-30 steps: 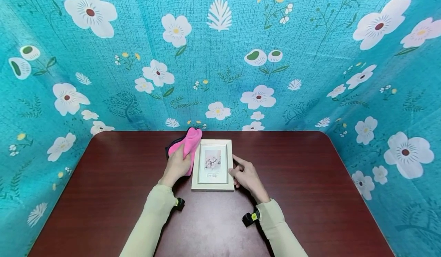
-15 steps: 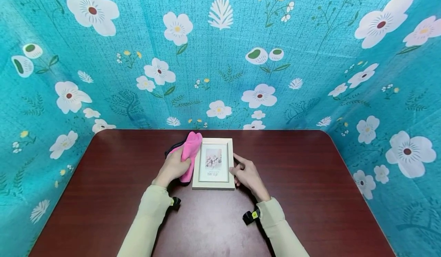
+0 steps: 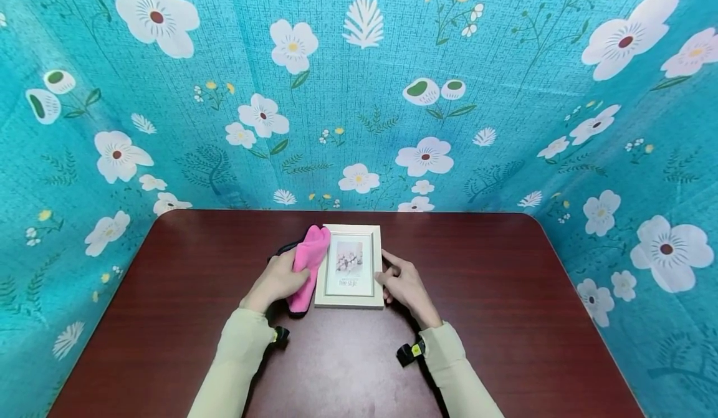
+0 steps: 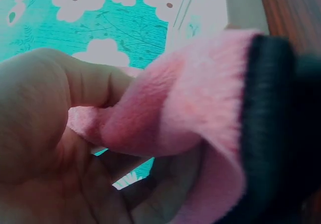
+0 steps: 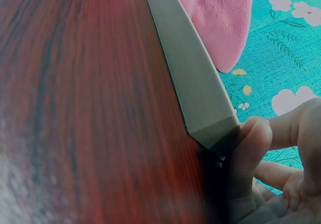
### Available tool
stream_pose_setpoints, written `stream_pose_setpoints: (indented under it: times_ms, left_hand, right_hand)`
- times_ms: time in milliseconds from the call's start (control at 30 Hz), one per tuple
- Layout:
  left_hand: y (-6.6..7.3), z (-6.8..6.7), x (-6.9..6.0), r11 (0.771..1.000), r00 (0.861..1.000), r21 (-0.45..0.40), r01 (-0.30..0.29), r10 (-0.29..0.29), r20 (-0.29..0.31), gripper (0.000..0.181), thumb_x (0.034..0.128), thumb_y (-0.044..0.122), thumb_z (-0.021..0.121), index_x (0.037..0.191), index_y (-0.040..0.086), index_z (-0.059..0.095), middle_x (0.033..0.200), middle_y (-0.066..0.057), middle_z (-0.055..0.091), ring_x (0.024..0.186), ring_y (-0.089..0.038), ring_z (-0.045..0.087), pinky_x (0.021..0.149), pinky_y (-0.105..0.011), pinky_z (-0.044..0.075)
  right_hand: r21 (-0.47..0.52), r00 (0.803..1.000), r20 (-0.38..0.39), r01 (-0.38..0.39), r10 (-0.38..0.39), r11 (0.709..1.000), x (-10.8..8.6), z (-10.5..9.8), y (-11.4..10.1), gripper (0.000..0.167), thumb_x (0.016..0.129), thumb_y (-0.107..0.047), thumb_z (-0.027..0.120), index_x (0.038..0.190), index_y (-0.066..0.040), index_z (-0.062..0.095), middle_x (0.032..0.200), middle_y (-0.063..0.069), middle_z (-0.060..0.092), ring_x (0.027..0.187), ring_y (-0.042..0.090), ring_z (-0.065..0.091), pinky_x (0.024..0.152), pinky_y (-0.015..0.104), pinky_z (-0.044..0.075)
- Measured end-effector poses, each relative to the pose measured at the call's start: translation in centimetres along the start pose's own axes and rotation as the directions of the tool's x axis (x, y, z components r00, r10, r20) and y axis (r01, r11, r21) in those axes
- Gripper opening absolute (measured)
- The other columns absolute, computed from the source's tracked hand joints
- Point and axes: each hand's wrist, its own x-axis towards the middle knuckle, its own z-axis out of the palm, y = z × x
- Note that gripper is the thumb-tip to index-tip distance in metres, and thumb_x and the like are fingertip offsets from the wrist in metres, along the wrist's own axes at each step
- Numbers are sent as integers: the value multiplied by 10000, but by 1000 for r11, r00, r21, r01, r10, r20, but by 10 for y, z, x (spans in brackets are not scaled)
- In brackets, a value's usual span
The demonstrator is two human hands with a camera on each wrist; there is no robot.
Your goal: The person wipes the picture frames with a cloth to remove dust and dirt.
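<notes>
A pale picture frame [image 3: 349,303] lies flat on the table, a flower print with "free style" lettering behind its pane. My left hand [image 3: 275,280] pinches a folded pink cloth [image 3: 307,261] with dark edging against the frame's left side. The left wrist view shows the thumb over the bunched fluffy cloth [image 4: 200,93] and fingers beneath it. At the frame's right edge, my right hand [image 3: 407,286] grips with the thumb, its index finger stretched along the side. In the right wrist view the thumb touches a corner of the frame [image 5: 190,73]; part of those fingers is hidden.
The dark reddish wooden table [image 3: 477,262] has rounded far corners. A turquoise flowered curtain [image 3: 359,94] surrounds its back and sides. Both wrists carry small black cameras, the left camera [image 3: 280,337] and the right camera [image 3: 406,354].
My left hand has drawn the pink cloth toward me along the frame's left side, with a slight shift left. The right hand keeps its hold and the frame stays in place.
</notes>
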Motion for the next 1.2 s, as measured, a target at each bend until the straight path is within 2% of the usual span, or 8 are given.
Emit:
stream_pose_setpoints:
  times_ms: [367,500,767,933,1067,1200]
  left_hand:
    - [9,-10,-15,998,997,60,5,-9,72,257,948,206,759,1185,120,709,969,-61,726,768,-179,669,708,-327,563]
    - [11,-14,-22,998,993,69,-4,-4,121,224,942,187,750,1149,113,706,906,-50,713,727,-175,675,683,-334,559]
    - [12,-18,-29,992,987,112,-53,34,159,154,917,135,726,1066,101,709,865,-31,681,729,-173,633,677,-333,537]
    - [13,-19,-33,995,981,94,-42,23,194,36,878,84,662,899,113,668,772,-24,644,665,-178,619,608,-327,506]
    - [15,-19,-35,993,977,102,-63,41,211,107,829,57,622,756,125,584,696,-8,575,621,-166,568,569,-313,451]
    - [17,-18,-37,991,976,111,-71,46,213,149,809,47,598,709,142,540,669,2,539,608,-158,543,558,-302,425]
  right_hand:
    - [-16,1000,3,-1,1,1000,1,0,1,667,973,-135,720,1602,-190,506,718,63,653,487,166,579,505,333,550]
    - [-13,1000,4,-7,7,1000,1,0,1,665,971,-135,721,1599,-196,511,714,60,652,485,164,580,505,326,548]
    - [11,1000,-5,-4,5,1000,1,0,3,674,961,-119,725,1596,-200,516,712,65,625,490,166,581,498,323,544]
    - [4,1000,0,-5,5,1000,2,0,3,674,967,-126,725,1600,-206,510,709,59,616,496,164,583,503,325,547]
    - [-12,1000,-4,-1,1,1000,2,-1,3,664,966,-129,721,1594,-203,520,703,55,622,491,166,577,500,322,533]
    - [-31,1000,-7,-7,7,999,2,-1,2,653,967,-135,719,1587,-214,530,694,47,615,491,167,573,500,318,525]
